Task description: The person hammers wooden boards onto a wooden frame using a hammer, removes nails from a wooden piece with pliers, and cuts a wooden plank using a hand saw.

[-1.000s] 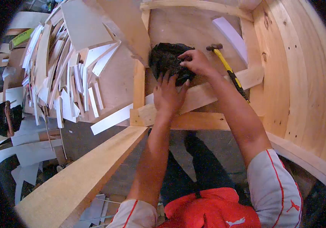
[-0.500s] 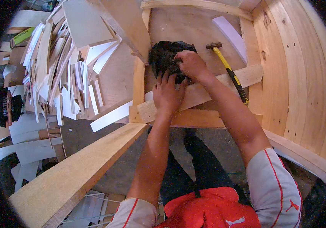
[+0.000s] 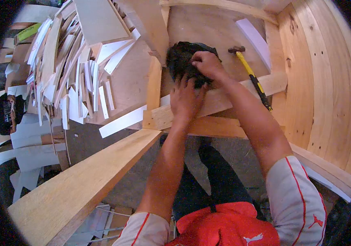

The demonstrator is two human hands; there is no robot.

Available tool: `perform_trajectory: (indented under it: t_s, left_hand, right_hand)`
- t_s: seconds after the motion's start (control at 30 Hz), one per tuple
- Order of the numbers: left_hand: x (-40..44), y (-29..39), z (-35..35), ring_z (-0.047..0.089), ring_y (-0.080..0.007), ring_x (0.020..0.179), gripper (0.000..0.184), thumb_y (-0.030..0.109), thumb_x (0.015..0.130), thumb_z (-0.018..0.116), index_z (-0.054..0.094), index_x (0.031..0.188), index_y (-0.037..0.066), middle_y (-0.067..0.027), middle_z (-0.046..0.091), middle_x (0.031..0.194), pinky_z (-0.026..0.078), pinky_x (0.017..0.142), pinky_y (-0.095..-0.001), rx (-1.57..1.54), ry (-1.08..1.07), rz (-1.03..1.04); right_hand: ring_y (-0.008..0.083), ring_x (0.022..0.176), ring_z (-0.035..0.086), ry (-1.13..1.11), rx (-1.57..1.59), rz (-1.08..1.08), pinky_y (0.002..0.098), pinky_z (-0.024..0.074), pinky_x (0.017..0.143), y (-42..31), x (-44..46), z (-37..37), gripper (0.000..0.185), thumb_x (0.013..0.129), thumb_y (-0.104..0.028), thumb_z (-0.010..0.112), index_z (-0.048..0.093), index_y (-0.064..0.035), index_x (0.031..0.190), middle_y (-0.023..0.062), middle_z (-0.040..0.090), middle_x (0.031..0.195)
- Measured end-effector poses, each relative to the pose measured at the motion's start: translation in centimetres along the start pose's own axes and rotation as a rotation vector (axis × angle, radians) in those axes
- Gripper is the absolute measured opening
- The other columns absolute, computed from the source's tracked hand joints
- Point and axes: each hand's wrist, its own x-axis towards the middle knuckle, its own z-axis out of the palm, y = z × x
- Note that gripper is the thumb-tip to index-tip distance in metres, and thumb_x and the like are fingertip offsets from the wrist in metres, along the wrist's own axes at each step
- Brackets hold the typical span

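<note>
A crumpled black plastic bag (image 3: 178,59) lies inside a wooden frame, its mouth facing up. What it holds is too dark to make out. My left hand (image 3: 185,100) rests with spread fingers on the bag's near edge. Over the bag's right side is my right hand (image 3: 208,64), its fingers curled into a pinch. Anything between those fingertips is hidden or too small to name. Right of the bag lies a hammer (image 3: 249,74) with a yellow and black handle, its lower part across a loose wooden plank (image 3: 257,85).
Offcuts of wood (image 3: 63,61) are heaped at the left. A long timber beam (image 3: 85,176) runs toward the lower left. Vertical boards (image 3: 319,61) form a wall at the right. A pale strip (image 3: 254,43) lies behind the hammer. Another person (image 3: 7,112) is at the far left.
The view has shifted slightly, so the scene sits a little further right. My right hand has risen slightly over the bag, still pinched. My left hand stays on the bag's edge.
</note>
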Motion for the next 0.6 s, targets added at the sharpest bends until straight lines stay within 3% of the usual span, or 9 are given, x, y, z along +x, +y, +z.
perform_trajectory:
  t_s: [0.13, 0.23, 0.3, 0.43, 0.53, 0.6]
  left_hand:
    - [-0.4, 0.5, 0.0, 0.047, -0.0363, 0.14, 0.051, 0.05, 0.094, 0.065, 0.067, 0.123, 0.008, -0.0134, 0.058, 0.144, 0.04, 0.111, -0.0507, 0.012, 0.099, 0.004]
    - [-1.1, 0.4, -0.3, 0.051, -0.0367, 0.134, 0.044, 0.04, 0.092, 0.07, 0.067, 0.12, 0.007, -0.0142, 0.063, 0.136, 0.043, 0.109, -0.0493, -0.07, 0.228, 0.076]
    - [-1.9, -0.3, -0.5, 0.056, -0.0372, 0.128, 0.037, 0.031, 0.09, 0.074, 0.068, 0.116, 0.005, -0.0155, 0.066, 0.129, 0.045, 0.105, -0.0484, -0.136, 0.326, 0.185]
    - [-9.4, -2.6, 0.8, 0.067, -0.037, 0.106, 0.026, 0.015, 0.087, 0.074, 0.068, 0.109, 0.003, -0.0152, 0.072, 0.108, 0.051, 0.093, -0.0483, -0.426, 0.372, 0.37]
    - [-16.2, -5.4, -0.9, 0.07, -0.0344, 0.089, 0.022, 0.011, 0.085, 0.075, 0.069, 0.106, 0.005, -0.0128, 0.074, 0.096, 0.054, 0.082, -0.0462, -0.47, 0.319, 0.482]
    - [-21.3, -11.2, 0.3, 0.07, -0.0315, 0.087, 0.022, 0.012, 0.086, 0.075, 0.07, 0.106, 0.005, -0.0131, 0.074, 0.097, 0.054, 0.082, -0.0444, -0.424, 0.261, 0.229]
  right_hand:
    - [0.0181, 0.088, 0.07, -0.005, 0.257, 0.039, 0.0359, 0.0557, 0.081, 0.3, -0.3, -1.7, 0.023, 0.091, -0.021, 0.073, 0.074, -0.0053, 0.108, 0.0078, 0.074, 0.093]
    - [0.014, 0.082, 0.067, -0.016, 0.503, 0.134, 0.0318, 0.0553, 0.073, -0.7, -1.7, -2.0, 0.017, 0.094, -0.017, 0.071, 0.072, -0.0042, 0.105, 0.0039, 0.072, 0.09]
    - [0.0132, 0.078, 0.065, 0.016, 0.509, 0.097, 0.0297, 0.0545, 0.068, -1.7, -3.0, -2.2, 0.014, 0.095, -0.016, 0.07, 0.07, -0.005, 0.104, 0.0027, 0.07, 0.088]
    - [0.0121, 0.071, 0.063, -0.005, 0.689, 0.196, 0.0294, 0.054, 0.061, -4.3, -6.4, -1.7, 0.013, 0.094, -0.012, 0.071, 0.066, -0.0034, 0.103, 0.0034, 0.067, 0.084]
    - [0.0122, 0.069, 0.063, -0.044, 0.686, 0.059, 0.0304, 0.0547, 0.061, -5.2, -9.0, 0.0, 0.014, 0.092, -0.006, 0.071, 0.065, -0.0012, 0.104, 0.0049, 0.067, 0.083]
    - [0.0122, 0.071, 0.065, -0.114, 0.779, 0.1, 0.0304, 0.0557, 0.062, -6.5, -10.7, 1.3, 0.015, 0.09, -0.004, 0.071, 0.065, -0.0002, 0.104, 0.0061, 0.067, 0.083]
